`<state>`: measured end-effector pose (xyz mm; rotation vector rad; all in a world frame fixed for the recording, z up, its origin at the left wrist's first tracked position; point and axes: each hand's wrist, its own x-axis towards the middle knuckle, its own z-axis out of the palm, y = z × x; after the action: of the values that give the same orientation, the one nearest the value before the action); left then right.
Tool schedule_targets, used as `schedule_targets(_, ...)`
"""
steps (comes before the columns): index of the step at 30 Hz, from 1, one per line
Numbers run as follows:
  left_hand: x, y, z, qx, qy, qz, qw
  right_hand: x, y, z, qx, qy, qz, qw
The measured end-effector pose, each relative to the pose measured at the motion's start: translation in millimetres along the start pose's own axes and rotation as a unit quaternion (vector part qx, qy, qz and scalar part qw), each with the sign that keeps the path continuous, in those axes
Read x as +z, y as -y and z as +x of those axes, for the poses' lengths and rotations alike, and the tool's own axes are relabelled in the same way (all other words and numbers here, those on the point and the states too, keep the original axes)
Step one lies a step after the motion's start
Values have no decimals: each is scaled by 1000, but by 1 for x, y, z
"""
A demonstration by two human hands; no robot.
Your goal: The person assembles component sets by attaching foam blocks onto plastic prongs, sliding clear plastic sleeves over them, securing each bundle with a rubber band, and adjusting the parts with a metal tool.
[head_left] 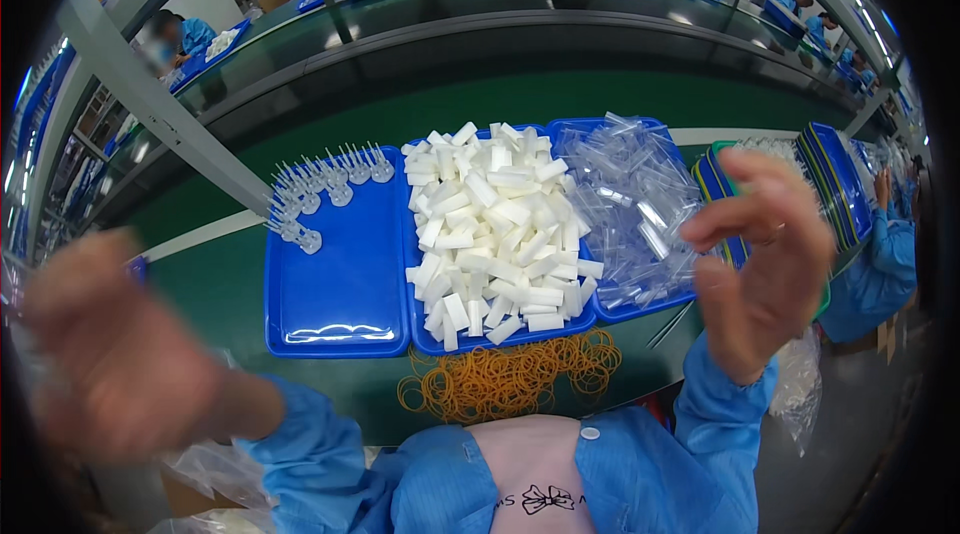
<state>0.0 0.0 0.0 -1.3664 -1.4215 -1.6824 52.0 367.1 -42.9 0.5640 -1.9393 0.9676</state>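
Observation:
Both my hands are raised apart, at either side of three blue trays. My left hand [120,354] is smeared by motion left of the left tray [335,279], so its fingers cannot be made out. Along that tray's back and left edge stand several clear plastic pieces with thin metal pins [340,193]. White rectangular blocks [490,224] are heaped in the middle tray. Clear plastic tubes [630,204] fill the right tray [640,312]. My right hand [762,264] hovers at the right tray's right side, thumb and curved fingers apart, with nothing visible in it.
Orange rubber bands [515,374] lie in front of the middle tray. Metal tweezers [668,326] rest by the right tray. Stacked blue and yellow-edged trays [835,184] stand at the right, near a person in blue [885,264]. A grey metal post [165,109] slants at the left.

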Motion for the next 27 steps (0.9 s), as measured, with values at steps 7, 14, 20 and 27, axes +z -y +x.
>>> schedule_targets(7,48,136,-137,-371,117,548,741,0,-50,5,167,210,-12,963)
schedule_targets(14,-11,163,-190,-325,139,663,660,126,-116,20,15,292,-85,952)
schedule_targets(20,-29,187,-193,-345,67,641,682,180,-132,45,92,511,-317,794)
schedule_targets(27,-39,196,-185,-273,132,653,694,180,-127,29,84,569,-308,758)
